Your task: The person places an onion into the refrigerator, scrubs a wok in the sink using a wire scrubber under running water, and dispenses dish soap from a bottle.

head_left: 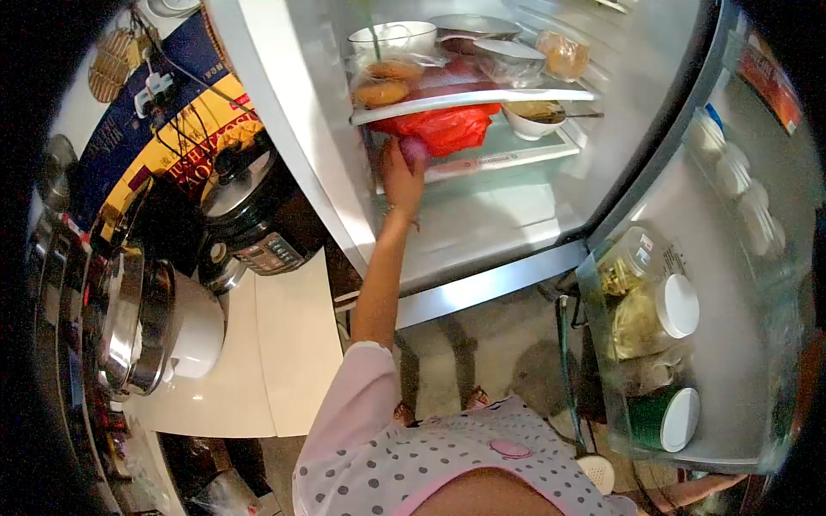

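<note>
Gripping purple item, upper centre of frame: your left hand curls fingers round it; avoid snagging red bag. Right fingers hidden, state indeterminate.

Toward ten o'clock, a black electric cooker with a panel of buttons on its front stands on the pale counter, near a blue and yellow printed board with a white plug and dark cords over it, while a white pot with a shiny metal rim sits between eight and nine. At twelve, a white bowl rests on the upper shelf, and at one another bowl sits lower down. The door rack holds a white-lidded jar between three and four and a green container at four.
</note>
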The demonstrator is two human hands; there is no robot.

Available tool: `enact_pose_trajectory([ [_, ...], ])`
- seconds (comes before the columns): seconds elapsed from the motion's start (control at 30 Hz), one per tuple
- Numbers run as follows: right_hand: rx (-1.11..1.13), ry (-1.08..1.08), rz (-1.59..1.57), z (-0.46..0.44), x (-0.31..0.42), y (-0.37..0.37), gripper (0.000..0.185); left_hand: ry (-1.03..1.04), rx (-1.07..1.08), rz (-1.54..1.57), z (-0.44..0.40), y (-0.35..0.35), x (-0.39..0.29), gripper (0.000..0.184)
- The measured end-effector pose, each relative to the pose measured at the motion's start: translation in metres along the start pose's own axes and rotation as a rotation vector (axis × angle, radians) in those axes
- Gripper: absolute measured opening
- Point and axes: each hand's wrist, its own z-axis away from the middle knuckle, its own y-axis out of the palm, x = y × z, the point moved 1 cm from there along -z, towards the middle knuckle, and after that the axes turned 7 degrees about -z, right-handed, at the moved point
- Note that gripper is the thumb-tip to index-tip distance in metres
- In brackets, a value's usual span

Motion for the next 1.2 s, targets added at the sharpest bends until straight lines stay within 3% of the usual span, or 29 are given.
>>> enact_pose_trajectory([
  [0.07, -0.022, -0.007, -0.013, 0.002, 0.003, -0.006, 0.055, -0.045, -0.061, 0.02, 0.012, -0.002, -0.013, 0.05],
  [0.13, -0.051, -0.018, -0.018, 0.003, 0.008, -0.018, 0.055, 0.054, 0.004, 0.132, 0.056, -0.025, -0.049, 0.046],
  [0.2, -0.084, -0.039, -0.022, 0.007, 0.015, -0.031, 0.055, 0.241, 0.198, 0.303, 0.12, -0.026, -0.063, 0.039],
  [0.23, -0.1, -0.052, -0.027, 0.008, 0.02, -0.035, 0.055, 0.437, 0.205, 0.461, 0.148, -0.035, -0.071, 0.035],
  [0.27, -0.117, -0.065, -0.031, 0.007, 0.026, -0.038, 0.055, 0.336, 0.43, 0.448, 0.176, -0.049, -0.078, 0.031],
  [0.37, -0.212, -0.108, -0.087, 0.003, 0.046, -0.05, 0.055, 0.862, 0.123, 0.155, 0.251, -0.051, -0.049, 0.028],
  [0.43, -0.267, -0.147, -0.1, 0.003, 0.061, -0.066, 0.055, 0.297, 0.78, 0.5, 0.268, -0.111, -0.064, 0.021],
  [0.53, -0.333, -0.213, -0.136, 0.006, 0.081, -0.097, 0.055, 0.184, 0.957, 0.458, 0.28, -0.155, -0.046, 0.018],
  [0.67, -0.41, -0.26, -0.192, 0.033, 0.091, -0.143, 0.055, 0.151, 1.022, 0.499, 0.283, -0.206, -0.013, 0.018],
  [0.73, -0.405, -0.321, -0.146, 0.05, 0.089, -0.15, 0.055, -0.103, 1.075, 0.624, 0.278, -0.227, -0.002, 0.019],
  [0.77, -0.391, -0.404, -0.086, 0.064, 0.089, -0.152, 0.055, -0.096, 1.087, 0.634, 0.284, -0.23, 0.007, 0.019],
  [0.83, -0.29, -0.737, 0.113, 0.1, 0.092, -0.154, 0.054, 0.116, 0.894, 0.499, 0.299, -0.237, 0.026, 0.018],
  [0.87, -0.238, -0.531, -0.083, 0.117, 0.108, -0.151, 0.053, 0.115, 0.898, 0.508, 0.3, -0.246, 0.029, 0.018],
  [0.9, -0.167, -0.181, -0.308, 0.156, 0.168, -0.138, 0.06, 0.141, 0.862, 0.504, 0.297, -0.257, 0.029, 0.017],
  [0.97, 0.004, -0.342, -0.347, 0.179, 0.182, -0.121, 0.071, 0.161, 0.804, 0.512, 0.292, -0.274, 0.028, 0.017],
  [1.03, 0.246, -0.36, -0.506, 0.227, 0.239, -0.092, 0.086, 0.131, 0.81, 0.425, 0.288, -0.293, 0.034, 0.014],
  [1.1, 0.507, -0.58, -0.4, 0.247, 0.26, -0.068, 0.099, 0.093, 0.727, 0.457, 0.282, -0.313, 0.04, 0.013],
  [1.17, 0.623, -0.571, -0.344, 0.277, 0.304, -0.026, 0.102, 0.039, 0.642, 0.464, 0.287, -0.325, 0.059, 0.012],
  [1.2, 0.535, -0.687, -0.381, 0.285, 0.307, -0.001, 0.1, 0.075, 0.66, 0.398, 0.297, -0.321, 0.076, 0.012],
])
